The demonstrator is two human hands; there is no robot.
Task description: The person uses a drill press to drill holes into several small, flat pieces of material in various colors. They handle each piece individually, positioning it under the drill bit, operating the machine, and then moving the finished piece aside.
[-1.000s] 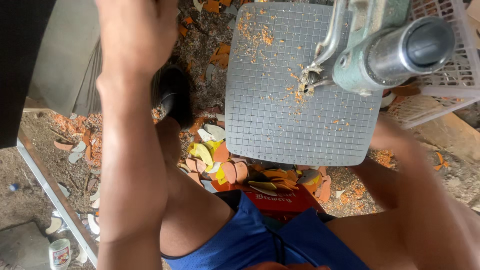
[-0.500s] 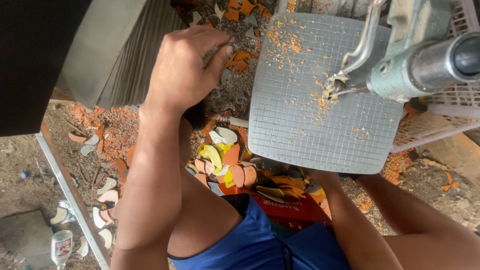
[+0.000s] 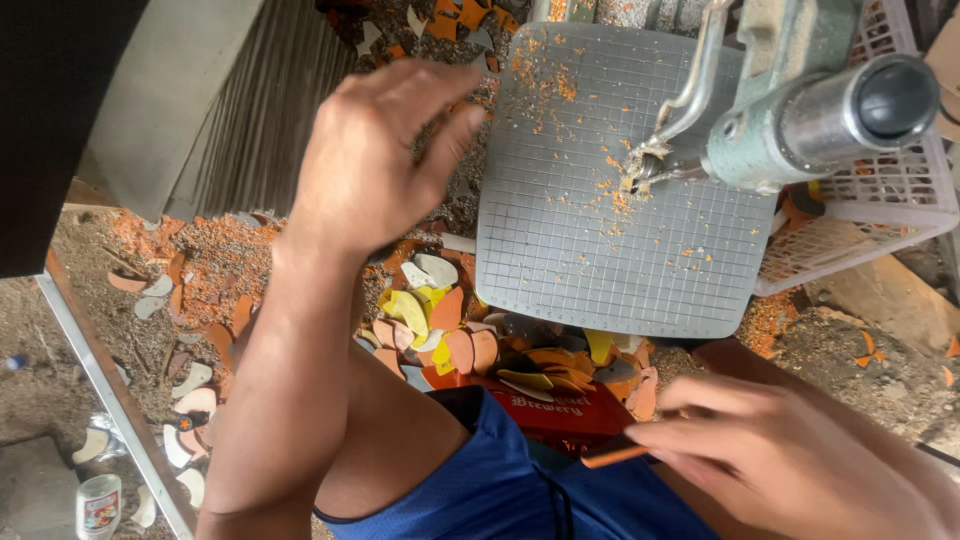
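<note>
The right hand (image 3: 800, 465), low at the near right, pinches a thin orange piece (image 3: 615, 457) between thumb and fingertips, its tip poking out to the left. The left hand (image 3: 375, 165) hangs in the air with fingers loosely curled and nothing in it, just left of the grey gridded plate (image 3: 600, 250). Orange dust speckles that plate, thickest under the machine's cutting point (image 3: 640, 165), where a green-grey cylinder head (image 3: 820, 115) juts in from the right. A white plastic basket (image 3: 880, 215) sits behind it. Below the plate, a heap of orange, yellow and white offcuts (image 3: 450, 320) lies above a red crate (image 3: 560, 415).
</note>
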